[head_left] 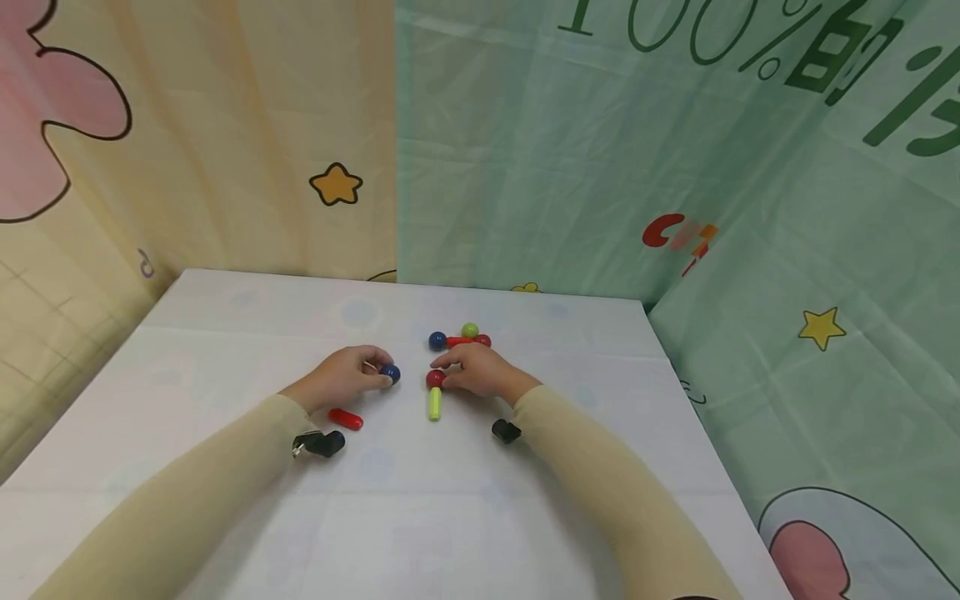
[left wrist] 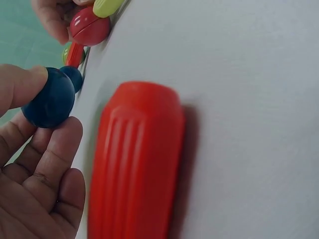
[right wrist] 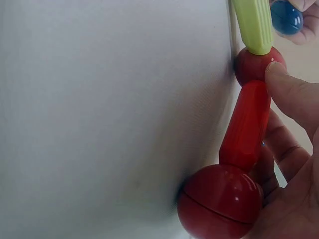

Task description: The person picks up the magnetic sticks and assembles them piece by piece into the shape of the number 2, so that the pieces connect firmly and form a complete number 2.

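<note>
My left hand (head_left: 347, 372) pinches a glossy blue ball (left wrist: 52, 99) between thumb and fingers, at the left of the group. Below that wrist a ribbed red rod (head_left: 346, 418) lies on the white table. At centre, my right hand (head_left: 483, 371) grips a red ball (head_left: 435, 379), its thumb against the ball's side. A yellow-green rod (head_left: 435, 404) joins this ball and points toward me. Just beyond the right fingers lie a second blue ball (head_left: 438, 340), another red rod (head_left: 458, 341), a green ball (head_left: 470, 330) and a second red ball (right wrist: 219, 201), close together.
A white patterned cloth covers the table (head_left: 405, 517), whose far edge meets hanging curtains (head_left: 517, 167). Black wrist cameras hang beneath both forearms, the left one (head_left: 321, 443) close to the loose red rod.
</note>
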`<state>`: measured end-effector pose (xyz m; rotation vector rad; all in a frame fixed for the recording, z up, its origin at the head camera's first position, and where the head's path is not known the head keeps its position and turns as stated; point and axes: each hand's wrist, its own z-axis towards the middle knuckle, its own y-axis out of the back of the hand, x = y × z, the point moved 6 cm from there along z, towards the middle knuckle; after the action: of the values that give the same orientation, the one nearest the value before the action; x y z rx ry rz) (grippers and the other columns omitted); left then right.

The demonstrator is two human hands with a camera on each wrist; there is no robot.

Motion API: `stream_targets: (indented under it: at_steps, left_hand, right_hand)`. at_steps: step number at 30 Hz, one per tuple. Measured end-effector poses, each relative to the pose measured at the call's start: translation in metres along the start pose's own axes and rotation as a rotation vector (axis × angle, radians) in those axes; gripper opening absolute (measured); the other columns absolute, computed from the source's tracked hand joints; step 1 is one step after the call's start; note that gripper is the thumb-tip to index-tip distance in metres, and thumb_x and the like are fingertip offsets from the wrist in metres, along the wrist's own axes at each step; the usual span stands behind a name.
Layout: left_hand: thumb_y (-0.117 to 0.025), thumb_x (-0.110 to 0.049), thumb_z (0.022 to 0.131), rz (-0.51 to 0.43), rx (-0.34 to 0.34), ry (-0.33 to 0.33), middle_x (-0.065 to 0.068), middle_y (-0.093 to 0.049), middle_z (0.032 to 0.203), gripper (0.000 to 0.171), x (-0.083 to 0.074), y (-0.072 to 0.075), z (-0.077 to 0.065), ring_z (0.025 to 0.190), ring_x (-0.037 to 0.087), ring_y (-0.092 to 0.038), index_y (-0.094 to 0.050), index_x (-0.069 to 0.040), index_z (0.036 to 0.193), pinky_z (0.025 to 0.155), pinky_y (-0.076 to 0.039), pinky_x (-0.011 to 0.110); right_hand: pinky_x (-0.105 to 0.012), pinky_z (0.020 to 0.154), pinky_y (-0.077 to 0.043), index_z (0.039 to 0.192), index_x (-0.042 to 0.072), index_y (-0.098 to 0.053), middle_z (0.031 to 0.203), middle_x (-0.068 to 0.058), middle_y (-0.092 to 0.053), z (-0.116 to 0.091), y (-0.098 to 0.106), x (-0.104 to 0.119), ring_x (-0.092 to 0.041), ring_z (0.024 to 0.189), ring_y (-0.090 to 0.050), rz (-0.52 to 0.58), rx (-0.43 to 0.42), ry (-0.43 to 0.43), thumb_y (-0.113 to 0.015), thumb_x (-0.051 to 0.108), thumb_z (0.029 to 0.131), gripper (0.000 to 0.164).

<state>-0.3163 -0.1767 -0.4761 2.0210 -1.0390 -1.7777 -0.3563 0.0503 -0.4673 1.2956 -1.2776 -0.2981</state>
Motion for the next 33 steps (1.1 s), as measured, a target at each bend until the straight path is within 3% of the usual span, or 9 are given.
stream_targets:
  at_steps: [14, 22, 33]
  left_hand:
    - [-0.077, -0.035, 0.096, 0.049, 0.052, -0.078, 0.005, -0.073, 0.118, 0.036, -0.009, -0.017, -0.009, 0.107, 0.022, -0.064, -0.07, -0.018, 0.126, 0.088, -0.05, 0.032]
    - [-0.081, -0.032, 0.093, -0.02, 0.116, -0.073, 0.003, -0.071, 0.105, 0.034, -0.018, -0.035, -0.019, 0.089, 0.02, -0.06, -0.071, -0.02, 0.124, 0.071, -0.05, 0.032]
    - [-0.084, -0.028, 0.09, 0.002, 0.137, -0.142, -0.004, -0.072, 0.094, 0.032, -0.034, -0.058, -0.028, 0.088, 0.015, -0.063, -0.074, -0.019, 0.119, 0.078, -0.051, 0.032]
  right_hand:
    - [-0.035, 0.104, -0.055, 0.132, 0.03, -0.075, 0.127, 0.008, -0.074, 0.005, -0.004, -0.002, -0.014, 0.113, -0.063, -0.026, 0.004, 0.026, -0.077, 0.024, 0.098, 0.034]
    - [-0.032, 0.1, -0.055, 0.133, 0.03, -0.074, 0.124, 0.007, -0.074, 0.005, -0.003, -0.002, -0.012, 0.107, -0.063, -0.032, 0.006, 0.014, -0.075, 0.025, 0.1, 0.034]
    - [-0.031, 0.1, -0.055, 0.134, 0.028, -0.074, 0.124, 0.008, -0.076, 0.006, -0.002, -0.003, -0.011, 0.107, -0.064, -0.066, 0.009, 0.052, -0.073, 0.025, 0.101, 0.033]
